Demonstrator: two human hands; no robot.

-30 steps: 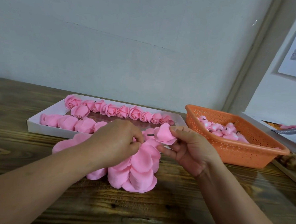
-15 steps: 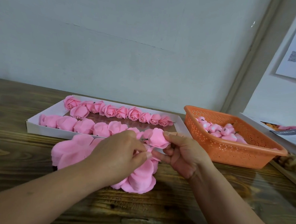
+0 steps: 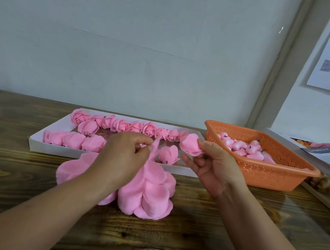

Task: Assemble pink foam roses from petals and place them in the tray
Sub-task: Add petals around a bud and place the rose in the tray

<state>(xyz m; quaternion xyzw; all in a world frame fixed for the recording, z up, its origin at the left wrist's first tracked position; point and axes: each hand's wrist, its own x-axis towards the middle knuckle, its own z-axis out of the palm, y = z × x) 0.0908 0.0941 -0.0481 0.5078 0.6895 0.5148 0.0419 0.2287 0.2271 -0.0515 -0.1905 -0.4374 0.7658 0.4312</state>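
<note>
My left hand (image 3: pixel 123 153) pinches a thin pink petal (image 3: pixel 155 149) and lifts it off the petal pile (image 3: pixel 147 194) on the wooden table. My right hand (image 3: pixel 212 163) pinches a partly built pink rose (image 3: pixel 190 147) between thumb and fingertips, held above the near right corner of the white tray (image 3: pixel 37 144). The tray holds a back row of finished roses (image 3: pixel 133 127) and a front row of several more. One rose (image 3: pixel 169 154) lies in the tray between my hands.
An orange perforated basket (image 3: pixel 272 174) with pink rose buds on dark stems stands to the right of the tray. A box with printed paper sits at the far right edge. A grey wall rises just behind the table.
My left hand has pulled a petal up from the pile. My right hand has moved the rose rightward and slightly up, apart from the left. A rose in the tray is now uncovered between them.
</note>
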